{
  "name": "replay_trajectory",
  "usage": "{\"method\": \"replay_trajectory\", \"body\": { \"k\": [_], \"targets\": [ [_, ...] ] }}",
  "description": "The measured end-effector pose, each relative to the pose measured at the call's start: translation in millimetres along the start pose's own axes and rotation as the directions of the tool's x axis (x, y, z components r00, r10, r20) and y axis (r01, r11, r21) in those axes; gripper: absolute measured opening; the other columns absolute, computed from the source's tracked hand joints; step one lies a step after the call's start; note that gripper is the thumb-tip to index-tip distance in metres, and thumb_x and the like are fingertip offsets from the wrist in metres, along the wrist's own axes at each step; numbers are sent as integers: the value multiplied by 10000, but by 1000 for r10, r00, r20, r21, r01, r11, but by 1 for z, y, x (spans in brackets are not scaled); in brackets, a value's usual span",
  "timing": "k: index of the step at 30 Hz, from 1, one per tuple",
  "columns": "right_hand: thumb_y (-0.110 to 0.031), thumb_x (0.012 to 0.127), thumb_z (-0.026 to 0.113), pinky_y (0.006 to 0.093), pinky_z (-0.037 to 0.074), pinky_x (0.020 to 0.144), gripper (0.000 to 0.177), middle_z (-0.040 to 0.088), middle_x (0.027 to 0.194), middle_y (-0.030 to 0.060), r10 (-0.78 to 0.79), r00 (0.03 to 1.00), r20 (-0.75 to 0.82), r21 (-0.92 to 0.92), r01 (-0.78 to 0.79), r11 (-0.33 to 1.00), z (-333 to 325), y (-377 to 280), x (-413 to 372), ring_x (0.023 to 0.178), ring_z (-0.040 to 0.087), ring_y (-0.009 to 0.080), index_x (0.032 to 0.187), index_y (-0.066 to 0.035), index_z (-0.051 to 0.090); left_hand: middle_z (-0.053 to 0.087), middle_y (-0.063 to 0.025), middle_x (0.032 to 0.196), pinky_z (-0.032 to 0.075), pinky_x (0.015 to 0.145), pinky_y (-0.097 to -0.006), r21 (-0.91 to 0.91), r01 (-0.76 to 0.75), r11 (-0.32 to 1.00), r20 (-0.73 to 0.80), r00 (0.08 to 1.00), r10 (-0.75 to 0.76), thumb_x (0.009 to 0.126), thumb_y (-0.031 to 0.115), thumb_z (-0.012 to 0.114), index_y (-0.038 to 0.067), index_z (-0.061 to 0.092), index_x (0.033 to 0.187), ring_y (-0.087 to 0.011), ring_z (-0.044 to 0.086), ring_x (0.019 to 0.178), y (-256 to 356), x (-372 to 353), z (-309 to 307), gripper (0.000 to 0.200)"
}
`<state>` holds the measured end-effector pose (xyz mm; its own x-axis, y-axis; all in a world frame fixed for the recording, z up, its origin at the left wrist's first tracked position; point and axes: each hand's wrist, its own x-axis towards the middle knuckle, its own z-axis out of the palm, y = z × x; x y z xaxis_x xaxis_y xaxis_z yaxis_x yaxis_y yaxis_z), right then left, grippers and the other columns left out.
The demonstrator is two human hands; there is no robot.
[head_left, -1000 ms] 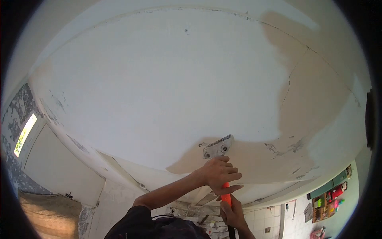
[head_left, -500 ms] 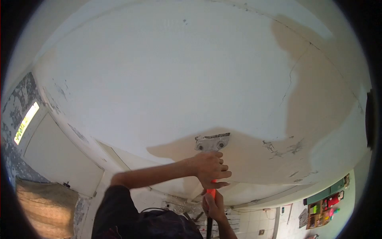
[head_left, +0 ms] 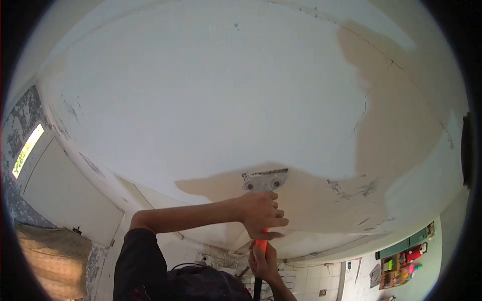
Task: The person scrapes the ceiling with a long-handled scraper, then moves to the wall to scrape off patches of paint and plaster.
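Observation:
I look up at a white ceiling (head_left: pixel 201 90) with a bare tan area (head_left: pixel 391 135) where the coat is gone. A scraper (head_left: pixel 264 180) with a metal blade and an orange handle presses flat against the ceiling at the edge of the white coat. My left hand (head_left: pixel 258 213) grips the scraper just under the blade, its arm reaching in from the lower left. My right hand (head_left: pixel 263 261) holds the orange handle lower down, where it joins a black pole.
A thin crack (head_left: pixel 364 108) runs through the tan area. Flaking wall and a lit window (head_left: pixel 27 148) are at the left. A door frame (head_left: pixel 65 193) is below it. Colourful items hang on a green wall (head_left: pixel 401 256) at the lower right.
The scraper and both hands have shifted left along the ceiling. The bare tan strip beside the blade has grown wider to the left. My left arm lies more level.

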<state>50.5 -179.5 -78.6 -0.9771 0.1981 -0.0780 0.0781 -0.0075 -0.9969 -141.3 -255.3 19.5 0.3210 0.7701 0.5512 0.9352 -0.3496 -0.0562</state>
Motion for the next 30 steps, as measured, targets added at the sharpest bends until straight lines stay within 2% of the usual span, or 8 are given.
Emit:
{"method": "replay_trajectory", "body": {
  "k": [3,5,9,14,20,22,26,30],
  "targets": [
    [-278,993,520,304,430,532,278,545,657,24,13,1000,-11,-87,-14,996,-14,-15,-4,573,531,110,1000,-5,570,590,-11,621,438,591,-346,59,12,998,-95,995,-6,822,383,642,112,629,858,-220,581,524,5,2,11,273],
    [-271,993,539,297,446,547,287,566,680,32,31,1000,4,-174,-30,984,-31,-43,-7,602,558,103,1038,11,569,592,-14,617,434,589,-346,66,116,991,-316,945,-89,813,388,646,112,632,867,-221,582,525,8,9,14,282],
    [-257,997,537,282,426,533,262,545,670,15,75,997,9,-145,-73,987,-24,-47,-10,580,527,89,1024,2,562,574,-11,596,403,564,-334,60,93,994,-279,958,-73,804,368,660,115,626,836,-207,556,503,7,12,2,257],
    [-252,1005,529,270,377,502,231,494,643,-17,19,999,26,95,-21,995,0,-10,1,539,459,75,966,-25,550,531,27,597,336,506,-319,120,11,993,-19,1000,-9,788,342,699,141,619,793,-166,495,483,1,3,-2,216],
    [-271,1004,529,270,396,515,271,514,659,-15,73,997,9,-97,-72,993,-25,-47,-4,563,494,81,1046,-8,577,587,-23,612,423,603,-359,86,135,987,-262,959,-108,830,400,634,110,627,868,-226,574,535,10,10,9,293],
    [-262,1018,470,244,347,454,253,475,608,-23,-108,994,-15,-131,106,986,-10,-20,0,494,439,56,996,-16,525,577,-19,608,417,593,-355,82,87,993,-176,982,-71,820,385,644,115,624,839,-221,562,527,7,7,-4,272],
    [-271,1004,521,270,416,533,269,514,681,-11,66,997,48,81,-69,994,-6,-20,-2,586,494,64,998,-4,559,535,26,597,359,518,-325,126,10,992,-86,996,1,787,345,711,134,611,802,-165,521,499,3,5,-6,234],
    [-287,1006,509,274,420,536,294,527,689,7,48,998,43,-80,-45,996,-28,-42,-1,581,497,75,1000,4,556,593,-28,629,446,649,-370,151,115,982,-168,982,-89,834,403,628,114,632,869,-235,587,552,4,6,7,291]
  ]
}}
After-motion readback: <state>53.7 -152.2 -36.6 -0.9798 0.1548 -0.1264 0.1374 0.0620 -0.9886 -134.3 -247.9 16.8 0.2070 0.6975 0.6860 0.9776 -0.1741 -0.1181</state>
